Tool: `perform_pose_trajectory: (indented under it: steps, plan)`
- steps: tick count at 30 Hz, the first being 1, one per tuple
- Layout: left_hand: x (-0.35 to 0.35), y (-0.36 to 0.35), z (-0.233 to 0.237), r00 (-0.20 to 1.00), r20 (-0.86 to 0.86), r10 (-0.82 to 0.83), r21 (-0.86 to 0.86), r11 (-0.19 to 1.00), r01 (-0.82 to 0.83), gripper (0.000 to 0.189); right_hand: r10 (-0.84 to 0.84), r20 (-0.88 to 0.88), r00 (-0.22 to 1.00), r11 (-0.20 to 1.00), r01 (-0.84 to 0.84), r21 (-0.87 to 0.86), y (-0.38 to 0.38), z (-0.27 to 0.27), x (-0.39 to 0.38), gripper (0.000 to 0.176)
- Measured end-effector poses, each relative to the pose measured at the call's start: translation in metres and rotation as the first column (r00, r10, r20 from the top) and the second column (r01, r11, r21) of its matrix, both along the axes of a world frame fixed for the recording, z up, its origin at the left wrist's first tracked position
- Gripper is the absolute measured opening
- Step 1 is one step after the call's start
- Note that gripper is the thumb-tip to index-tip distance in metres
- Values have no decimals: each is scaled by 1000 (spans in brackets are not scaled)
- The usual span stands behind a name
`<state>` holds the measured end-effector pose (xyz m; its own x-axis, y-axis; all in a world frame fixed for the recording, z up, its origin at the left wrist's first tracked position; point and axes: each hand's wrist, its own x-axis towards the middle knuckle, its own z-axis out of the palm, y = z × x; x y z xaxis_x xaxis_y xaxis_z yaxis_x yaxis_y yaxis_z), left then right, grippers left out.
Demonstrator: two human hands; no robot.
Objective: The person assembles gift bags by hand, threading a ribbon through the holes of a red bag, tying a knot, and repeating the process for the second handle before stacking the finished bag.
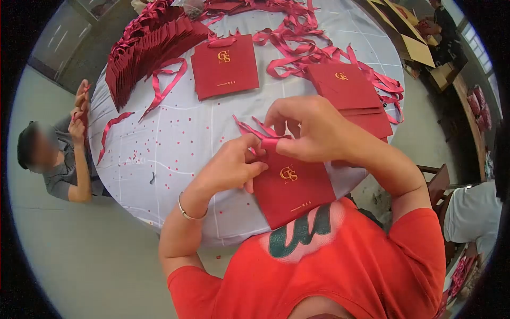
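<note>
A red paper bag (292, 186) with gold lettering lies at the table's near edge, against the red shirt. At its top edge, my left hand (234, 165) has its fingers curled in on the pink ribbon. My right hand (313, 130) pinches the same pink ribbon (270, 143) between thumb and fingers, just above the bag. Two ribbon ends stick up beyond the hands. Part of the bag's top is hidden under my fingers.
Red bags lie at the table's middle (226, 69) and in a stack at right (345, 90). A long row of bags (149, 53) stands at back left. Loose ribbons (297, 48) and red dots cover the white cloth (186, 143). A co-worker (64, 159) sits at left.
</note>
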<state>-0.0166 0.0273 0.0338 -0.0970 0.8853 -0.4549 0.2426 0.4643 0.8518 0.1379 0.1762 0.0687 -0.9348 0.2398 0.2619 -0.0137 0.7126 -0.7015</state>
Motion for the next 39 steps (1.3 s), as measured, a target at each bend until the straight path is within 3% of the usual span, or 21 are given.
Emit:
perform_pose_trajectory:
  steps: [1, 5, 9, 11, 12, 14, 15, 17, 18, 20, 21, 23, 24, 27, 29, 30, 33, 35, 37, 39]
  plan:
    - [0, 0, 0, 1000, -11, -4, -4, 1000, 4, 25, 34, 136, 990, 989, -14, -146, 4, 3, -1, 30]
    - [-1, -1, 0, 1000, 6, 8, -8, 1000, -8, 25, 89, 168, 982, 985, -61, -164, 11, -5, 4, 32]
    - [-1, 0, 3, 1000, 4, -5, -14, 1000, 5, 25, 75, 271, 960, 996, -60, -63, 15, -18, 14, 31]
    - [-1, -1, 1, 1000, 3, -8, -13, 1000, 8, 25, 109, 104, 989, 992, -102, -70, 18, -36, 16, 26]
    - [-1, -1, -1, 1000, 26, 2, -9, 1000, -1, 25, 111, 105, 988, 992, -104, -71, 16, -41, 15, 26]
    - [-2, -1, -2, 999, 47, 12, -1, 1000, -12, 26, 12, -213, 977, 924, 70, 376, 10, -47, 15, 19]
    - [-2, -1, -1, 999, 39, 0, -3, 1000, 0, 25, 15, -213, 977, 923, 69, 378, 8, -51, 15, 19]
    - [-3, -1, 0, 1000, 30, -8, -4, 1000, 8, 24, 13, -451, 893, 883, 201, 424, 6, -59, 15, 19]
    - [-3, -1, 0, 999, 35, -3, -7, 1000, 4, 23, 17, -451, 892, 884, 198, 425, 4, -59, 15, 19]
    - [-2, -1, 0, 999, 41, 7, -9, 1000, -7, 23, -73, -441, 895, 961, 181, 209, 1, -60, 16, 20]
    - [-2, -1, 0, 999, 34, 5, -19, 1000, -4, 23, -69, -440, 895, 962, 176, 208, -1, -58, 18, 20]
    - [-2, -1, 0, 1000, 28, 6, -25, 1000, -5, 23, -97, -320, 942, 995, 83, -60, -2, -50, 22, 21]
    - [-2, -1, 0, 999, 32, 0, -19, 1000, 1, 22, -92, -319, 943, 995, 78, -56, -1, -50, 23, 21]
    - [-5, -2, -2, 999, 48, -9, -5, 1000, 9, 23, 106, -338, 935, 965, -179, -191, -4, -41, 22, 23]
    - [-6, -2, -3, 998, 60, -9, -2, 1000, 10, 24, 362, -73, 929, 872, -365, -327, -8, -22, 27, 26]
    - [-6, -2, -3, 998, 62, -18, -2, 1000, 18, 25, 489, -39, 871, 816, -473, -334, -9, -12, 26, 25]
    - [-8, -3, 0, 997, 55, -52, 8, 999, 51, 27, 488, -84, 869, 795, -482, -369, -6, -10, 23, 13]
    - [-9, -4, 0, 996, 42, -82, 20, 996, 81, 28, 276, -96, 956, 832, -288, -474, 3, -18, 16, 9]
    - [-14, -6, -3, 977, 180, -115, 65, 992, 105, 27, 49, 83, 995, 768, 16, -640, 9, -17, 4, 12]
    - [-16, -6, -4, 973, 195, -125, 74, 991, 112, 26, 61, 162, 985, 780, 55, -623, 17, -19, -10, 11]
